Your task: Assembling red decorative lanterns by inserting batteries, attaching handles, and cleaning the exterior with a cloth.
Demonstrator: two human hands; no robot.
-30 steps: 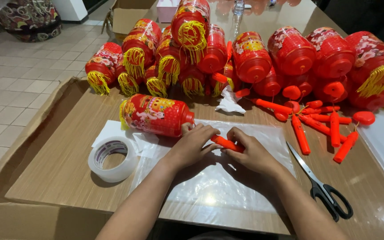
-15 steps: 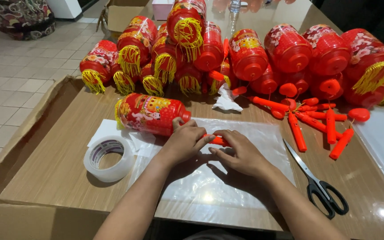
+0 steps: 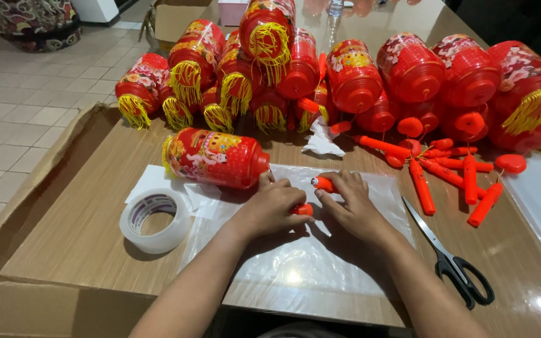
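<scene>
My left hand (image 3: 272, 208) and my right hand (image 3: 350, 206) meet over a clear plastic sheet (image 3: 295, 263) on the wooden table (image 3: 76, 231). Between them they hold an orange stick handle (image 3: 322, 183); its tip shows above my right fingers and its lower end pokes out by my left fingers. A red lantern (image 3: 215, 158) with printed pictures and a yellow fringe lies on its side just above my left hand, touching its fingers.
A roll of clear tape (image 3: 155, 220) lies to the left on white paper. Black-handled scissors (image 3: 452, 260) lie to the right. Several loose orange handles (image 3: 446, 172) and a heap of red lanterns (image 3: 352, 75) fill the far side. A cardboard flap (image 3: 26, 188) borders the left.
Both hands have drawn closer together around the orange handle, which now stands steeper between them. The view has shifted slightly; the lantern and the tape stay put.
</scene>
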